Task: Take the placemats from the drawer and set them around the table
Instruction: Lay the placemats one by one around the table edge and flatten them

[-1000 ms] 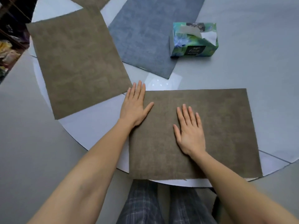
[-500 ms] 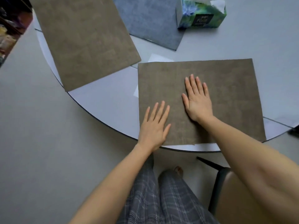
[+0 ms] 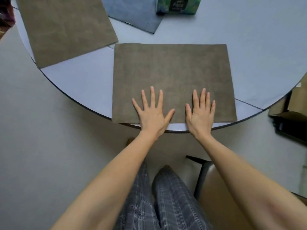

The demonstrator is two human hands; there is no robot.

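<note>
A brown placemat (image 3: 172, 70) lies flat on the round white table (image 3: 83, 83), its near edge along the table's rim in front of me. My left hand (image 3: 152, 112) and my right hand (image 3: 200, 112) both rest flat on its near edge, fingers straight and spread, palms down. A second brown placemat (image 3: 63, 29) lies to the left, angled along the rim. A grey-blue placemat (image 3: 132, 12) lies farther back near the top of the view.
A green tissue box (image 3: 177, 5) stands at the far edge of the view beside the grey-blue mat. A chair (image 3: 209, 185) sits below the table at my right leg. Cardboard boxes (image 3: 292, 107) and a dark object are on the floor at right.
My left hand has slid from the mat's far-left corner down to its near edge, and my right hand has drawn back level with it. The view has tipped downward, away from the table.
</note>
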